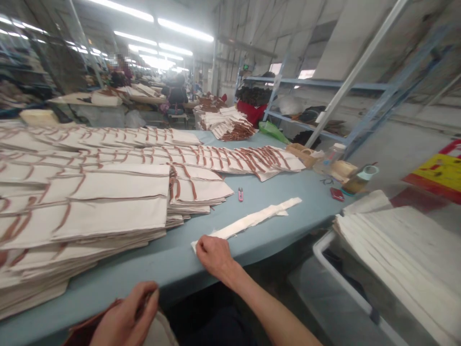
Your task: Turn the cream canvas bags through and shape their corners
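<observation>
My right hand (pixel 215 255) is closed at the near end of a white fabric strip (pixel 255 218) with frayed edges, which lies slantwise on the blue-covered table. Low in the view, my left hand (pixel 126 317) has its fingers curled and pressed together. Cream fabric (pixel 161 332) and brown fabric (pixel 81 331) show beside and under it; what its fingers pinch is hidden. A small pair of pink thread snips (pixel 240 194) lies beyond the strip. Overlapping stacks of cream fabric pieces with brown strips (pixel 115 216) cover the table's left side.
Another row of cream pieces (pixel 230 159) runs behind, with a pile (pixel 228 122) at the far end. Bottles (pixel 334 153), a mug (pixel 360 180) and a red box (pixel 337 194) stand at the right. A bin (pixel 324 245) with white sheets (pixel 403 254) is beside the table.
</observation>
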Available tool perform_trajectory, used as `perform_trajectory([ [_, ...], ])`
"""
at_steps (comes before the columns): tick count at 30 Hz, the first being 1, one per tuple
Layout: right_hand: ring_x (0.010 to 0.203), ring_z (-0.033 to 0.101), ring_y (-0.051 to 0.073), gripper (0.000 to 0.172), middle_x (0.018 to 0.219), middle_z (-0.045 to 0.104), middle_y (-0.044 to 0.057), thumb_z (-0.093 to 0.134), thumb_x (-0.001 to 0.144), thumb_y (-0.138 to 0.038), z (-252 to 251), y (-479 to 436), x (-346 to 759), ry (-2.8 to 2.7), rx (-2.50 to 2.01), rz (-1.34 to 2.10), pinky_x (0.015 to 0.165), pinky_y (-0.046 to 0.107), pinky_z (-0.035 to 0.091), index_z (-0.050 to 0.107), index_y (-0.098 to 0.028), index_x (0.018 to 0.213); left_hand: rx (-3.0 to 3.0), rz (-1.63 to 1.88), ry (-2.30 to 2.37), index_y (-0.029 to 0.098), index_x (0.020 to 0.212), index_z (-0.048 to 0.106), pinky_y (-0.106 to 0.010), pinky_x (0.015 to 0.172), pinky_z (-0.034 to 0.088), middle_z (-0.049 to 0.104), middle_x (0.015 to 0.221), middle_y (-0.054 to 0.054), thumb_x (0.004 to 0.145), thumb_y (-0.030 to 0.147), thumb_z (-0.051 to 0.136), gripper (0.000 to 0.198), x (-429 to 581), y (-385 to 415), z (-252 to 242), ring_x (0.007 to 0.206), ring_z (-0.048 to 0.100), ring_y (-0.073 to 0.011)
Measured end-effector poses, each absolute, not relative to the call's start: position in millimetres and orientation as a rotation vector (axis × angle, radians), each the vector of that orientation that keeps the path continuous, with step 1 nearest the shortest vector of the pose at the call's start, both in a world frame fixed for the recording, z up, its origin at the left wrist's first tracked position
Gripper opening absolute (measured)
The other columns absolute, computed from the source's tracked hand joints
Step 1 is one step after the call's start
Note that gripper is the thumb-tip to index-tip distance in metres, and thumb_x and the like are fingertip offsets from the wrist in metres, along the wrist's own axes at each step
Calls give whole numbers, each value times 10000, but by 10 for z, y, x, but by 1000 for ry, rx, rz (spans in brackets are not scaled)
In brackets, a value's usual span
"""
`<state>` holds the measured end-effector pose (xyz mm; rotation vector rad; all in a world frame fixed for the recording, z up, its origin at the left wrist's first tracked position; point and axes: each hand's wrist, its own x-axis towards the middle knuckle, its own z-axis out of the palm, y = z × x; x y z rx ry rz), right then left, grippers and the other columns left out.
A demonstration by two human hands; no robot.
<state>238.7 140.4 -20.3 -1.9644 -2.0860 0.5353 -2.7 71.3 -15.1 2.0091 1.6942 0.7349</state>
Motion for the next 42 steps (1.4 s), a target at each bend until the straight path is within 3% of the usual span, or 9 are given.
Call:
perform_trajectory([
  [3, 876, 714, 182, 221, 994, 731, 42, 632, 1044, -357, -235, 1421, 2567, -2094, -1919, 663, 829, 381, 610, 703, -148, 1033, 1991, 563, 1551, 252, 883, 668, -269, 587, 488, 674, 594, 23, 959, 406, 397, 321, 253, 746, -81, 561, 679, -196],
  [6, 832, 706, 170, 225, 984, 724, 37, 639, 1040, -361, -275, 1448, 2717, -2109, -1851, 769, 776, 351, 612, 698, -144, 1046, 1979, 489, 1518, 221, 912, 668, -275, 597, 436, 666, 609, 10, 972, 367, 387, 322, 499, 834, -37, 586, 657, -197],
  [9, 823, 702, 168, 234, 976, 721, 35, 635, 1041, -370, -315, 1461, 2765, -2094, -1816, 808, 770, 348, 609, 696, -144, 1044, 1960, 459, 1552, 186, 1092, 686, -284, 621, 421, 675, 629, 1, 994, 330, 399, 335, 650, 912, -66, 637, 676, -215],
  [13, 822, 699, 168, 239, 965, 718, 33, 627, 1046, -374, -364, 1476, 2770, -2053, -1783, 831, 778, 352, 606, 695, -146, 1031, 1989, 387, 1569, 178, 1426, 576, -285, 673, 439, 746, 744, -25, 1010, 263, 441, 446, 796, 993, -129, 737, 725, -236],
  [15, 801, 696, 163, 243, 945, 714, 27, 628, 1045, -375, -381, 1488, 2787, -2041, -1754, 860, 759, 343, 605, 692, -142, 1025, 2018, 336, 1566, 189, 1479, 550, -288, 699, 453, 774, 790, -45, 1013, 250, 469, 477, 876, 1038, -141, 784, 747, -249],
  [20, 772, 686, 156, 248, 925, 705, 21, 630, 1043, -380, -403, 1489, 2833, -2010, -1712, 901, 731, 329, 598, 687, -139, 1020, 2092, 228, 1571, 194, 1483, 564, -324, 770, 497, 813, 909, -104, 1023, 235, 483, 469, 1032, 1132, -146, 904, 773, -292],
  [29, 788, 686, 164, 287, 862, 697, 9, 606, 1054, -392, -368, 1435, 2827, -1948, -1657, 924, 791, 359, 587, 685, -146, 929, 2186, 128, 1579, 232, 1528, 519, -352, 799, 537, 823, 956, -119, 1050, 250, 464, 481, 1066, 1120, -190, 919, 788, -304],
  [35, 795, 686, 159, 234, 952, 708, 28, 641, 1036, -374, -503, 1487, 2853, -1885, -1638, 1065, 740, 330, 601, 690, -145, 1021, 2188, 102, 1612, 240, 1466, 584, -366, 811, 550, 822, 972, -125, 1049, 270, 477, 431, 1081, 1119, -188, 932, 785, -311],
  [42, 688, 665, 126, 249, 890, 702, 12, 619, 1052, -380, -578, 1507, 2936, -1760, -1515, 1323, 655, 283, 593, 684, -141, 1024, 2182, 115, 1631, 251, 1407, 628, -349, 791, 537, 821, 975, -113, 1047, 286, 480, 390, 1082, 1124, -194, 932, 782, -300],
])
